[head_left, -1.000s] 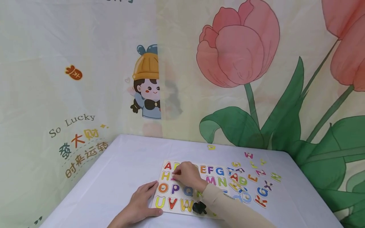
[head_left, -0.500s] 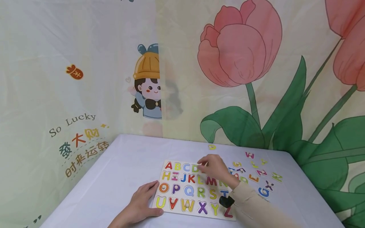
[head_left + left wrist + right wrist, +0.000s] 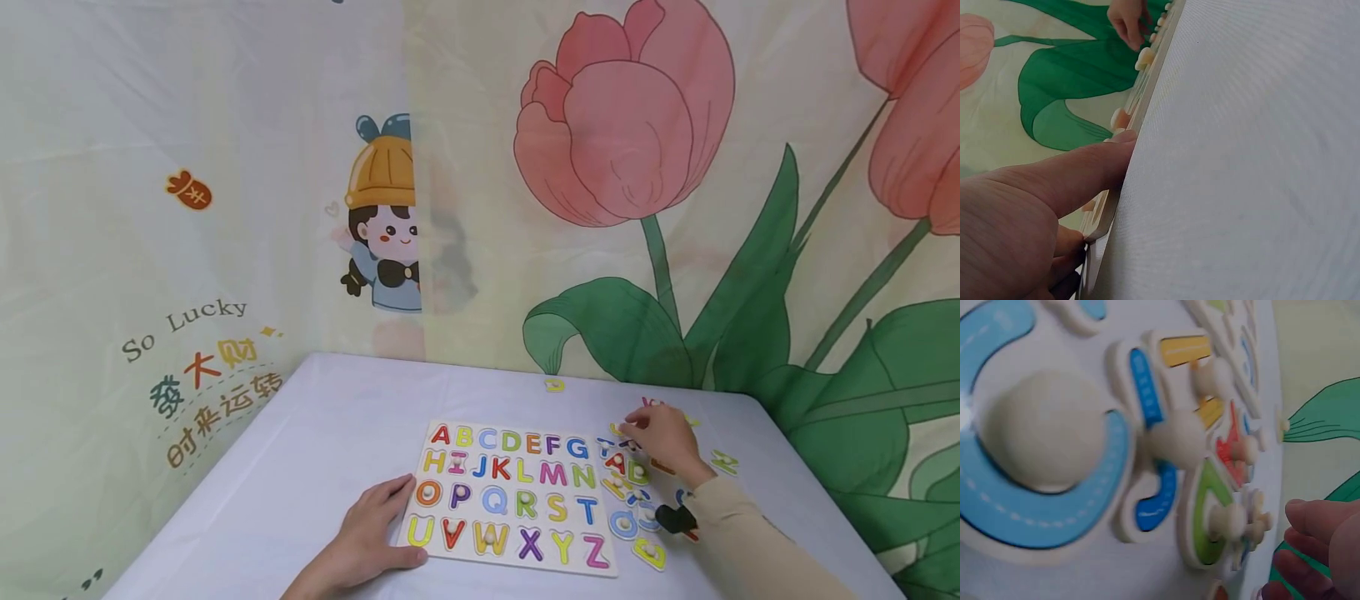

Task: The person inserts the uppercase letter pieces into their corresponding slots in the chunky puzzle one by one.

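Observation:
A wooden alphabet puzzle board (image 3: pixel 512 533) lies on the white-covered table. Several of its letters bear knobbed pieces, among them a pink I piece (image 3: pixel 457 463) in the second row. My left hand (image 3: pixel 375 527) holds the board's near left corner, fingers along the left edge and thumb (image 3: pixel 1094 172) at the front edge. To the right of the board, my right hand (image 3: pixel 663 437) hovers over scattered letter pieces, fingers loosely bent. Nothing shows between its fingertips in the right wrist view. Below it lie a red A piece (image 3: pixel 615 464) and a green D piece (image 3: pixel 637 473).
A light blue ring-shaped piece (image 3: pixel 623 524) and a yellow piece (image 3: pixel 649 552) lie beside the board's right edge. A green N piece (image 3: pixel 724 462) is farther right, and a yellow piece (image 3: pixel 555 385) sits at the table's back edge. A printed curtain hangs behind.
My right hand has moved right from the board's I slot, across the top row, to the loose pieces. The I piece is now seen in its slot. My left hand stays put.

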Motion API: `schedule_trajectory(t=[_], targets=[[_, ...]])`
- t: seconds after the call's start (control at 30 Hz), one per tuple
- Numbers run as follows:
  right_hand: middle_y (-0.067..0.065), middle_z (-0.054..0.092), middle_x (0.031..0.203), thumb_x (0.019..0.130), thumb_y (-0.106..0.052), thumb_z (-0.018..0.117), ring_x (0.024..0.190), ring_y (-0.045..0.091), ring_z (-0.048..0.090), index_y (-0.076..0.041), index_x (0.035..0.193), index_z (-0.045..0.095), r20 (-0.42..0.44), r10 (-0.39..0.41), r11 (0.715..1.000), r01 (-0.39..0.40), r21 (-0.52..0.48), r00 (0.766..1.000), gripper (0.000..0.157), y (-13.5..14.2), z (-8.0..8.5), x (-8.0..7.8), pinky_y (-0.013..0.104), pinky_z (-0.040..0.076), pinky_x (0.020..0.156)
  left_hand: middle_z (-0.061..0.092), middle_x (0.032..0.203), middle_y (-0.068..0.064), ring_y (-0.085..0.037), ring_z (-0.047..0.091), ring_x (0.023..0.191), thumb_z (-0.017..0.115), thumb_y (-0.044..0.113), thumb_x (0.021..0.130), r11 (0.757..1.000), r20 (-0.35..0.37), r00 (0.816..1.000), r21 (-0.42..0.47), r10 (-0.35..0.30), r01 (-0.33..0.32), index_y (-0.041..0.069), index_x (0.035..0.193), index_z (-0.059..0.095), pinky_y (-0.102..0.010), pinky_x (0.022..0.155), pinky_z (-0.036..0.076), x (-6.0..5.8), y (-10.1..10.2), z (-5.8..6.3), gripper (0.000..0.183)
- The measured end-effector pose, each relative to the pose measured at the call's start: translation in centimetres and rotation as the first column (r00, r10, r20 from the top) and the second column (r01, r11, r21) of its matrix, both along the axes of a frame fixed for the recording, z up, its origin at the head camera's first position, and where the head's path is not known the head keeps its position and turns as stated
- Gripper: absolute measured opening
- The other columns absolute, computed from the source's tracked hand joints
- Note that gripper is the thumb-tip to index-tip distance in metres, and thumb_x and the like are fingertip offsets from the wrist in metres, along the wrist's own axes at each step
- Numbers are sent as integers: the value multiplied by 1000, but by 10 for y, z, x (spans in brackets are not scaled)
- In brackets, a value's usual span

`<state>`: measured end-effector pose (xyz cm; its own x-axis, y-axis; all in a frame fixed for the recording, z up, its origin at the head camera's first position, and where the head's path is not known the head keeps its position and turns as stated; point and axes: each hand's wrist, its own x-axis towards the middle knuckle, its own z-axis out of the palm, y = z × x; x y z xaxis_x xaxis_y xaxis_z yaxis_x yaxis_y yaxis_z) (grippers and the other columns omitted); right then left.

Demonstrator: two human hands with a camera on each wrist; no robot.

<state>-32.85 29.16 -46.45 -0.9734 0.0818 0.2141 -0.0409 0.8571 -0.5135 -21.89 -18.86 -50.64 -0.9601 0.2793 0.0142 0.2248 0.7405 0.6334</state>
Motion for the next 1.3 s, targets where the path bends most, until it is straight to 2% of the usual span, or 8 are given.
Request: schedule_trajectory(t=[0.23, 0.47, 0.73, 0.87, 1.03, 1.1, 1.3], targets=[[11, 73, 92, 95, -24, 81, 79, 24, 62, 3, 110, 78, 41, -58, 997, 60, -39, 997, 30, 0, -13, -3, 27, 53, 61, 41, 166, -9, -38, 32, 153, 94, 50, 72, 1000, -5, 1000, 5, 0, 0, 5, 160, 46, -68, 121, 25, 1, 1, 1, 110], [10, 73, 86, 95, -24, 81, 75, 24, 63, 3, 103, 78, 76, -107, 992, 112, -65, 991, 28, -5, -16, -6, 32, 57, 63, 41, 167, -8, -38, 31, 153, 93, 51, 72, 1000, 1, 1000, 9, -1, 1, 6, 161, 46, -69, 121, 24, 2, 2, 2, 109], [13, 74, 92, 97, -20, 79, 76, 23, 65, 3, 106, 79, 80, -100, 991, 106, -79, 992, 25, -6, -14, -13, 26, 55, 59, 41, 167, -8, -38, 32, 153, 93, 51, 74, 1000, -27, 999, -11, -19, 19, 5, 161, 46, -68, 121, 26, 1, 1, 3, 109], [15, 74, 97, 97, -20, 79, 79, 24, 64, 2, 108, 79, 53, -68, 995, 71, -65, 996, 24, -4, -9, -15, 25, 54, 58, 41, 167, -8, -38, 32, 153, 93, 51, 74, 1000, -26, 1000, -12, -18, 18, 5, 161, 46, -68, 121, 27, 2, 1, 4, 109], [14, 74, 102, 96, -20, 81, 86, 25, 63, 0, 110, 80, 5, 5, 999, -4, -43, 1000, 24, -8, 0, -12, 27, 54, 63, 41, 167, -10, -39, 32, 153, 93, 51, 73, 1000, -28, 999, -9, -22, 22, 4, 161, 46, -68, 121, 26, 3, 1, 5, 110], [12, 74, 100, 96, -20, 81, 85, 24, 61, 0, 110, 81, -5, 40, 999, -40, -35, 999, 24, -14, 5, -8, 30, 53, 67, 41, 167, -10, -39, 32, 153, 93, 51, 73, 1000, -28, 999, -10, -23, 23, 4, 160, 46, -68, 121, 27, 3, 1, 5, 110], [4, 75, 96, 95, -19, 82, 80, 19, 60, -4, 110, 83, 4, 146, 989, -145, -33, 989, 21, -45, 15, -1, 30, 52, 65, 40, 167, -9, -39, 32, 153, 93, 51, 74, 1000, -17, 1000, -14, -19, 18, 5, 161, 46, -68, 121, 27, 3, 0, 4, 110]])
